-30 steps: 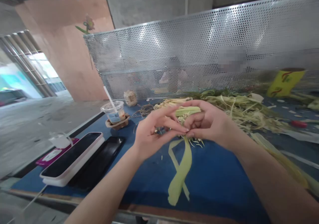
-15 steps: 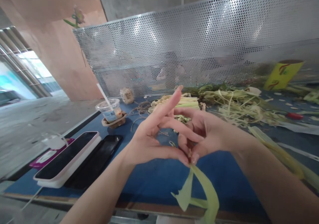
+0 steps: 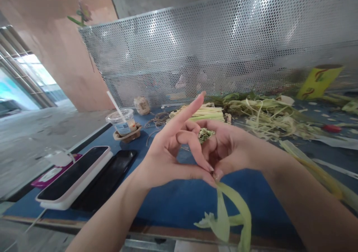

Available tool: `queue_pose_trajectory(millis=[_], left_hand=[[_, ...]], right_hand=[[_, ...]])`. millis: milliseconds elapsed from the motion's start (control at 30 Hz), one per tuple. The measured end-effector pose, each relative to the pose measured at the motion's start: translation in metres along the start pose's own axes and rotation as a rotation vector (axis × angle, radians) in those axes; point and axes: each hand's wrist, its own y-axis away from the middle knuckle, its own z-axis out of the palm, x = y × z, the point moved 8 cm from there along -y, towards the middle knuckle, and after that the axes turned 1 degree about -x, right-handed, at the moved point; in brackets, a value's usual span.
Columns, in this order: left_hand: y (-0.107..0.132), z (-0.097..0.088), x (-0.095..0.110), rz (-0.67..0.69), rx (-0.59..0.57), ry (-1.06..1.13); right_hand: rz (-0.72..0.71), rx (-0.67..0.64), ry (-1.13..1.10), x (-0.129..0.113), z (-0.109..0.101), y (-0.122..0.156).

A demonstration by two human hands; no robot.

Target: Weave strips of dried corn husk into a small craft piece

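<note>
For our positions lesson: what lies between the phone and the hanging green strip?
In the head view, a flat black object, the left forearm, then blue tabletop before the strip.

Looks like a craft workshop!
Husk strips (image 3: 261, 112) heaped right on a blue worktable (image 3: 173, 203), perforated screen (image 3: 190, 46) behind, concrete floor (image 3: 47, 127) left.

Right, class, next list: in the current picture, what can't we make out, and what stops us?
All in the head view:
- Upper ends of the pale green strips: hidden by the left hand and right hand.
- Lowest end of those strips: cut off by the bottom edge.
- Shapes behind the perforated panel: broken up by its mesh and blurred.
- Wording on the cup label: too small and blurred.
</note>
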Motion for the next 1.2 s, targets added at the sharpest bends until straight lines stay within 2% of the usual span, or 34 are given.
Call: queue_pose_trajectory(millis=[333,400,533,667,800,1000,1200], left_hand=[[0.001,-0.009,-0.003,-0.081,0.087,-0.034],[0.002,-0.014,-0.003,-0.077,0.134,-0.085],[0.004,-0.028,-0.001,-0.040,0.272,-0.196],[0.005,-0.034,-0.004,-0.053,0.344,-0.215],[0.007,-0.034,-0.017,-0.156,0.371,-0.083],[0.008,-0.031,-0.025,-0.208,0.373,0.019],[0.008,-0.036,-0.020,-0.216,0.426,-0.047]], right_hand=[[-0.015,0.087,0.122,-0.006,-0.008,0.005],[-0.012,0.157,0.186,-0.007,-0.014,0.006],[-0.029,0.392,0.386,-0.014,-0.025,0.010],[-0.179,0.485,0.575,-0.030,-0.019,0.014],[-0.290,0.495,0.682,-0.039,-0.012,0.017],[-0.315,0.537,0.704,-0.041,-0.015,0.018],[-0.268,0.678,0.684,-0.036,-0.025,0.021]])
